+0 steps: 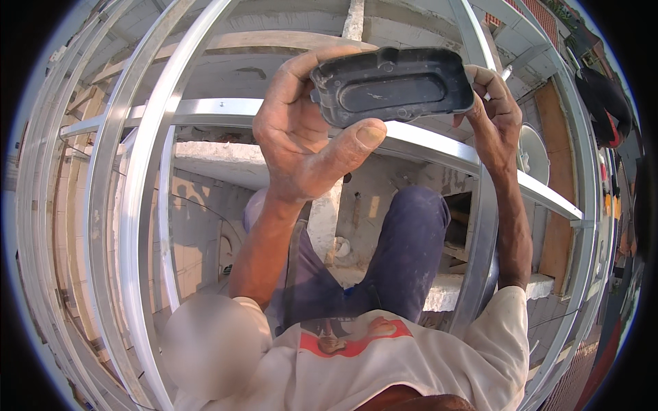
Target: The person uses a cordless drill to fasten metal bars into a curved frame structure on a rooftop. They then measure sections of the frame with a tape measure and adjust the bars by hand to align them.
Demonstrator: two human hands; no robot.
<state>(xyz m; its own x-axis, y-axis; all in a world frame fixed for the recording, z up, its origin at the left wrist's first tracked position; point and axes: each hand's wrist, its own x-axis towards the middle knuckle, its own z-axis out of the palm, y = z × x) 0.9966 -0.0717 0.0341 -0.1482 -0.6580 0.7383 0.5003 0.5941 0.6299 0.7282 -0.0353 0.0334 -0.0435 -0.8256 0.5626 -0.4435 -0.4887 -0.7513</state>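
A shallow black plastic tray-like piece (394,90) with raised edges and a long rounded recess is held up before me, above the metal bars. Its left end rests in my left hand (298,140), which is closed around it with the thumb along the lower edge and fingers behind. At the other end, my right hand (497,113) grips the right edge between thumb and bent fingers. A tiny white bit (487,97) shows at the right fingers; I cannot make out what it is.
Shiny metal beams (151,137) form a frame around me, and a crossbar (432,142) runs behind my hands. Below are a rough concrete ledge (219,156) and my bent legs (411,240). A white bucket-like container (533,154) and a wooden board (556,198) stand at the right.
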